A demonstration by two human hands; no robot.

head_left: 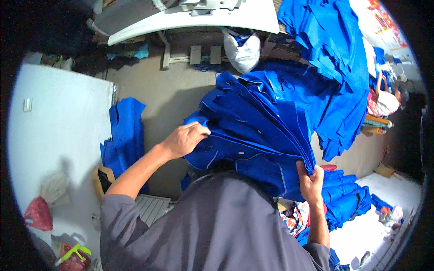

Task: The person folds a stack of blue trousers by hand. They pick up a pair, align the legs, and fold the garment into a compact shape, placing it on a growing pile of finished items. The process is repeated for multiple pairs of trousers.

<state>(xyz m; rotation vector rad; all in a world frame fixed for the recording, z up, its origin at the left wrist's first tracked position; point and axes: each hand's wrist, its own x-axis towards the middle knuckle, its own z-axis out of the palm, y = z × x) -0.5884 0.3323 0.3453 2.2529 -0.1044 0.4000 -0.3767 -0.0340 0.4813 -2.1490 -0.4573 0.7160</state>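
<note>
Across my lap lies a stack of dark blue fabric pieces (247, 125), layered and fanned out, with pale stitching along some seams. My left hand (186, 139) pinches the edge of the stack at its left side. On the right, my right hand (310, 181) grips the gathered corner of several layers, thumb on top. The layers stretch between both hands. My fingertips are partly hidden by the cloth.
A white sewing machine table (203, 22) stands ahead, with a white sack (242, 50) beneath it. Blue fabric (332, 44) drapes down at the right. More blue cloth (127, 132) hangs at the left beside a pale panel (64, 115). Another person (386, 101) is at far right.
</note>
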